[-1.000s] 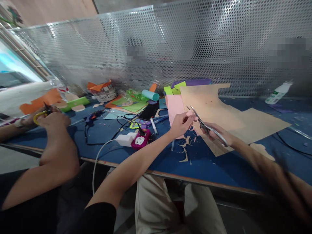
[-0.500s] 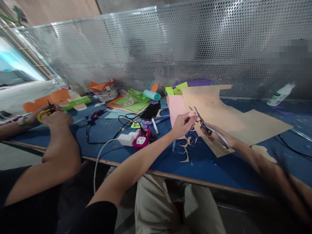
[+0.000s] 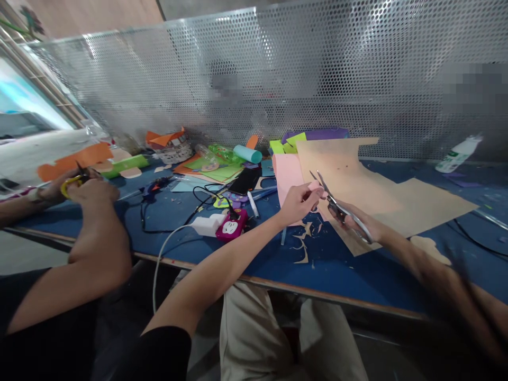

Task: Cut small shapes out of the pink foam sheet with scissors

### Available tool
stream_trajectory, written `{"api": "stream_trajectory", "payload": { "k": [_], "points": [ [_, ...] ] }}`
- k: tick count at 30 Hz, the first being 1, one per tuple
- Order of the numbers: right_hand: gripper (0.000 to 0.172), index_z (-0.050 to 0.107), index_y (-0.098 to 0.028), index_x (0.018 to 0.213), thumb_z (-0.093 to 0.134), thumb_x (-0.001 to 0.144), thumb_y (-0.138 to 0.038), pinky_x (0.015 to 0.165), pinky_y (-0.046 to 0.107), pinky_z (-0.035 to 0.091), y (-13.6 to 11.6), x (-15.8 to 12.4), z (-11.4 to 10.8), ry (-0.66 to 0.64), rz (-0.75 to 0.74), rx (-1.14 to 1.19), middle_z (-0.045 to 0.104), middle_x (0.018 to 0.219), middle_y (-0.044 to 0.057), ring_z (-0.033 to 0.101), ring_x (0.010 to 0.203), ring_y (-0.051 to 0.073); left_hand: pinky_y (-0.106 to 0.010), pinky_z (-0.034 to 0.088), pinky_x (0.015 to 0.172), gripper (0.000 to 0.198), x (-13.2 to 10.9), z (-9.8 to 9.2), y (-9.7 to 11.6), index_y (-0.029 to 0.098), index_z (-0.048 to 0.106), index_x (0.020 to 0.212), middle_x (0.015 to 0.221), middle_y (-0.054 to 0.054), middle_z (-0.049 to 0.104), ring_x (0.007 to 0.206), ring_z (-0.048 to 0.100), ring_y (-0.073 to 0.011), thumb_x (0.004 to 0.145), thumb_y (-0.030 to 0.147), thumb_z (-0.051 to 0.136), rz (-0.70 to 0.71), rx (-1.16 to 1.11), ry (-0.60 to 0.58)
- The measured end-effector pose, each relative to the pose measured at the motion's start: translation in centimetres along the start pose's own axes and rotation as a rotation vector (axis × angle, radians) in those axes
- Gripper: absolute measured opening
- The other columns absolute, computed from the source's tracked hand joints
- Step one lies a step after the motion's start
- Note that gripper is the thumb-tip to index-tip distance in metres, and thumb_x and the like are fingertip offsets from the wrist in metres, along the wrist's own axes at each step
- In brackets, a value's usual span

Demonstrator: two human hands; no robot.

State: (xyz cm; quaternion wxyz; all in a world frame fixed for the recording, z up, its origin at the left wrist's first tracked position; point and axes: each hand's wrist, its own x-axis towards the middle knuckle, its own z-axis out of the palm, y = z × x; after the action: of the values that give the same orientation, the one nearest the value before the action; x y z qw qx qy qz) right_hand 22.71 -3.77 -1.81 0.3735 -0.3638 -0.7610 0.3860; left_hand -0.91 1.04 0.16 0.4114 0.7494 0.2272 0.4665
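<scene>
Between the fingers of my left hand (image 3: 297, 205) is a small pink paper piece (image 3: 315, 186), pinched and held above the table. My right hand (image 3: 355, 219) is closed around the handles of a pair of scissors (image 3: 332, 203), whose blades stand apart beside the pink piece. Behind my left hand lies a larger pink sheet (image 3: 286, 172). A big tan paper sheet (image 3: 349, 166) spreads behind and under my right hand. Thin tan offcuts (image 3: 305, 246) are scattered on the table below my left hand.
At the left, a co-worker's hands (image 3: 93, 188) hold yellow-handled scissors (image 3: 72, 186). A magenta power adapter (image 3: 231, 225) with cables sits left of my forearm, near a black phone (image 3: 245, 181) and a white marker (image 3: 253, 205). A white glue bottle (image 3: 458, 153) stands tilted at right, before a perforated metal screen (image 3: 254, 79).
The pink piece has turned slightly in my left fingers. My right hand and the scissors stay in nearly the same spot.
</scene>
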Motion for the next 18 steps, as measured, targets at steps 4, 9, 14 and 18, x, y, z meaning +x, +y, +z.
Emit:
{"api": "stream_trajectory", "payload": {
  "k": [4, 9, 14, 18],
  "points": [
    [0.057, 0.066, -0.029, 0.106, 0.051, 0.081, -0.077, 0.059, 0.035, 0.048, -0.2, 0.1, -0.1, -0.075, -0.030, -0.017, 0.054, 0.090, 0.005, 0.048, 0.067, 0.020, -0.023, 0.039, 0.054, 0.060, 0.0, 0.1, -0.1, 0.015, 0.069, 0.089, 0.055, 0.003, 0.054, 0.049, 0.048, -0.0086, 0.101, 0.073, 0.058, -0.001, -0.025, 0.001],
    [0.057, 0.063, -0.027, 0.107, 0.050, 0.082, -0.076, 0.062, 0.034, 0.048, 0.1, 0.2, -0.4, -0.101, -0.050, -0.041, 0.054, 0.092, 0.006, 0.049, 0.072, 0.021, -0.024, 0.039, 0.055, 0.058, 0.0, 0.2, -0.2, 0.015, 0.068, 0.088, 0.055, 0.003, 0.054, 0.050, 0.049, -0.0091, 0.102, 0.069, 0.058, 0.021, -0.033, 0.017],
    [0.058, 0.061, -0.026, 0.108, 0.049, 0.082, -0.077, 0.064, 0.034, 0.047, 0.9, 0.1, -0.7, -0.096, -0.049, -0.083, 0.054, 0.093, 0.005, 0.049, 0.073, 0.021, -0.025, 0.040, 0.055, 0.056, 0.1, 0.3, -0.2, 0.015, 0.068, 0.088, 0.056, 0.003, 0.053, 0.051, 0.049, -0.0099, 0.102, 0.068, 0.058, 0.009, -0.043, 0.015],
    [0.054, 0.059, -0.026, 0.100, 0.047, 0.084, -0.076, 0.058, 0.032, 0.044, 0.9, 0.1, -0.7, -0.101, -0.030, -0.043, 0.051, 0.090, 0.004, 0.046, 0.066, 0.018, -0.025, 0.043, 0.057, 0.049, 0.1, 0.2, -0.2, 0.015, 0.068, 0.089, 0.057, 0.003, 0.055, 0.052, 0.050, -0.0101, 0.103, 0.061, 0.059, 0.006, -0.061, -0.008]
  ]
}}
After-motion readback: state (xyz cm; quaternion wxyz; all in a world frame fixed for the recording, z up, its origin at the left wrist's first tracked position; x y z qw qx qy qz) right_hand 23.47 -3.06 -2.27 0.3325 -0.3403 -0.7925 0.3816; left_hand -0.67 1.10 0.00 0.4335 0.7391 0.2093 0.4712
